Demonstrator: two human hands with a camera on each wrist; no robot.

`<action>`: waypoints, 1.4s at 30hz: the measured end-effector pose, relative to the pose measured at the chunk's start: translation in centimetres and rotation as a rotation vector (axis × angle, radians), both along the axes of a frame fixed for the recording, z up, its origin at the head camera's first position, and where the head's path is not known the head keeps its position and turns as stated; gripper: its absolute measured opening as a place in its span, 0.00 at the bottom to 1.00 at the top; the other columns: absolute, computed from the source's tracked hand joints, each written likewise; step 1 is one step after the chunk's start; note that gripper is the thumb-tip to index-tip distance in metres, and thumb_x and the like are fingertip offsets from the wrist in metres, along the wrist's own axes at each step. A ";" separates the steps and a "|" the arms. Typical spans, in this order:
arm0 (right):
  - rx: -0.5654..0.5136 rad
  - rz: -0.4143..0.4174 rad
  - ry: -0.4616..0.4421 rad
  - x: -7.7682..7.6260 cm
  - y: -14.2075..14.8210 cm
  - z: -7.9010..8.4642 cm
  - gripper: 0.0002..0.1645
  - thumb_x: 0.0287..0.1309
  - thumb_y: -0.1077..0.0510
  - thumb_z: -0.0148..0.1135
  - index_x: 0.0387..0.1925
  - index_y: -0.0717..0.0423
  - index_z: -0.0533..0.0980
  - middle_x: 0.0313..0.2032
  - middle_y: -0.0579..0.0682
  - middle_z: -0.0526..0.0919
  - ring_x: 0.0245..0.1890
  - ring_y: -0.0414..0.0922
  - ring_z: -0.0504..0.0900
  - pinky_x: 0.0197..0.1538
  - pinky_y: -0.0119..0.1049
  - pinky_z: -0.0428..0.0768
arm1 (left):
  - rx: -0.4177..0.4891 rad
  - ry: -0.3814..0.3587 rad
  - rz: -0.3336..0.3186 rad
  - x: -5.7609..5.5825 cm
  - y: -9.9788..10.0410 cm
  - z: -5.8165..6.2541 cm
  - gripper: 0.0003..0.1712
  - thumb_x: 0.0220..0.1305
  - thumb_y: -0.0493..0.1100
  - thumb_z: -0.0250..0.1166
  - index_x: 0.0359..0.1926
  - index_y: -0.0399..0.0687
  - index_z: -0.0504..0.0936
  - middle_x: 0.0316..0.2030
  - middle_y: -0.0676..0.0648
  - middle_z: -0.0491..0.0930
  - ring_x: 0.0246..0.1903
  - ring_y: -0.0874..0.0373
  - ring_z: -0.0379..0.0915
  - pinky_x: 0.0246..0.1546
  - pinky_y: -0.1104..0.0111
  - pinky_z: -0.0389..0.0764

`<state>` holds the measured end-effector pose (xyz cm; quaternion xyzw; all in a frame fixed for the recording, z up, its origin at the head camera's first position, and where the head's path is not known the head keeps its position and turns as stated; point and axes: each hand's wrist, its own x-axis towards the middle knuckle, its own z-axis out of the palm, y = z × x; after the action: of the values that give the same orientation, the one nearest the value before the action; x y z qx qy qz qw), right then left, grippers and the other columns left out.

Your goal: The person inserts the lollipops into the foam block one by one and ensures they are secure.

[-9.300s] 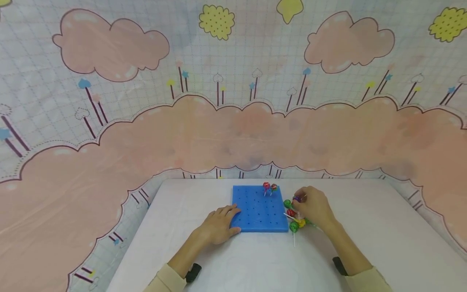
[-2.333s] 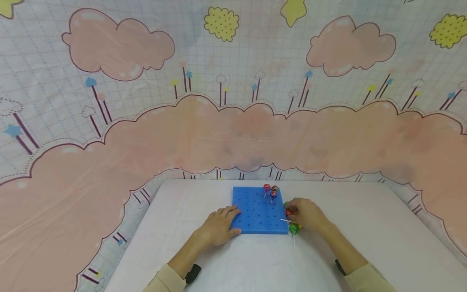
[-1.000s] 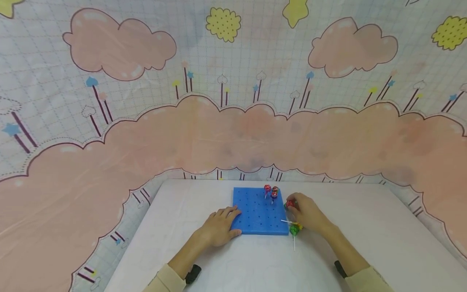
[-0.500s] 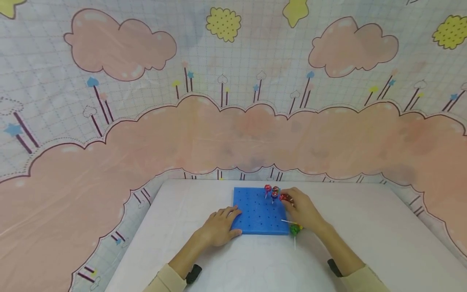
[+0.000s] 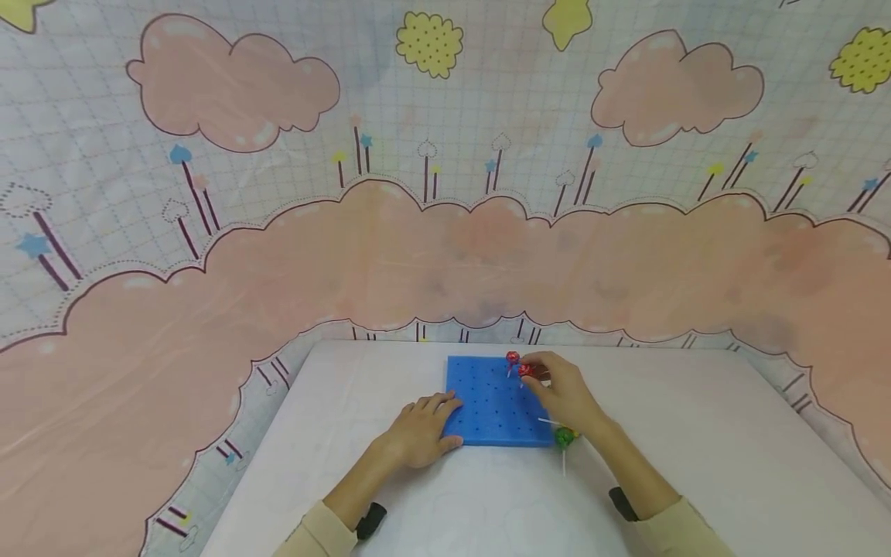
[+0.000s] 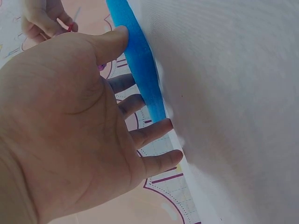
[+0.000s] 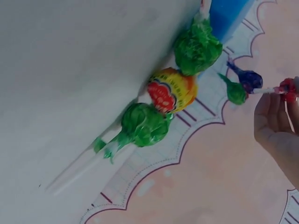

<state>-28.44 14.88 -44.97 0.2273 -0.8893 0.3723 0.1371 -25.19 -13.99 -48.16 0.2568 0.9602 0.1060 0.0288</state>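
My left hand (image 5: 421,433) rests at the left edge of a blue board (image 5: 487,402) dotted with small holes, its thumb and fingertips at the edge in the left wrist view (image 6: 135,60). Over the board's far right corner, my right hand (image 5: 571,394) pinches a red-wrapped lollipop (image 5: 525,371) with its white stick pointing sideways. A red lollipop (image 5: 512,357) stands upright in the board just left of those fingers. The right wrist view shows a dark blue lollipop (image 7: 251,79) and a green one (image 7: 235,91) near the held stick; in the head view the hand hides them.
Beside the board's right edge lie loose lollipops: a green one (image 7: 198,46), a yellow-and-red one (image 7: 173,90) and another green one (image 7: 144,123). One white stick (image 5: 550,422) overlaps the board's edge. A patterned cloth backdrop (image 5: 445,263) rises behind the white table (image 5: 376,371).
The purple lollipop held earliest now stands in the board. My right hand has since lifted a red lollipop from the pile and carried it left over the far right corner. My left hand stays put.
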 end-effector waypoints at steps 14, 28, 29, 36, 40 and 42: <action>-0.098 -0.022 0.021 -0.4 -1.4 0.3 0.20 0.64 0.66 0.72 0.56 0.60 0.77 0.50 0.53 0.82 0.50 0.51 0.86 0.56 0.49 0.86 | -0.008 0.008 -0.007 0.2 -0.1 0.2 0.38 0.76 0.60 0.61 0.78 0.49 0.66 0.78 0.42 0.61 0.74 0.40 0.62 0.70 0.41 0.67; -0.118 -0.068 -0.003 -0.9 -1.7 -0.1 0.20 0.61 0.63 0.75 0.54 0.55 0.79 0.47 0.51 0.85 0.49 0.49 0.87 0.55 0.47 0.86 | -0.017 0.001 -0.003 0.2 0.0 0.4 0.39 0.76 0.61 0.60 0.78 0.49 0.65 0.78 0.43 0.61 0.75 0.40 0.61 0.71 0.42 0.66; -0.124 -0.070 -0.007 -1.0 -1.7 -0.1 0.20 0.61 0.63 0.75 0.53 0.55 0.79 0.47 0.51 0.85 0.49 0.49 0.87 0.55 0.48 0.86 | -0.017 0.002 -0.003 0.1 0.0 0.3 0.38 0.76 0.61 0.60 0.78 0.49 0.65 0.78 0.43 0.61 0.75 0.40 0.61 0.71 0.42 0.67; -0.135 -0.092 -0.008 -1.2 -1.6 -0.1 0.19 0.61 0.62 0.75 0.52 0.55 0.80 0.46 0.51 0.85 0.50 0.51 0.87 0.57 0.52 0.85 | -0.024 0.002 0.002 0.0 0.1 0.2 0.38 0.76 0.61 0.60 0.78 0.50 0.65 0.79 0.43 0.60 0.75 0.40 0.60 0.72 0.42 0.66; -0.114 -0.116 0.009 -1.3 -1.6 -0.3 0.18 0.61 0.61 0.76 0.52 0.54 0.82 0.46 0.51 0.85 0.50 0.52 0.86 0.57 0.55 0.85 | -0.034 -0.002 0.005 -0.1 0.1 0.0 0.39 0.76 0.62 0.58 0.79 0.51 0.64 0.79 0.43 0.60 0.75 0.41 0.59 0.72 0.43 0.66; -0.101 -0.129 0.011 -1.4 -1.6 -0.4 0.18 0.61 0.60 0.76 0.53 0.54 0.82 0.46 0.51 0.85 0.50 0.52 0.85 0.57 0.55 0.84 | -0.038 -0.003 0.008 -0.2 0.1 -0.1 0.39 0.77 0.63 0.58 0.79 0.51 0.63 0.79 0.44 0.59 0.76 0.41 0.59 0.72 0.43 0.65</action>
<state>-29.79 13.29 -45.34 0.1644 -0.8815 0.4057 0.1770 -25.42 -13.93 -48.30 0.2522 0.9630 0.0882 0.0348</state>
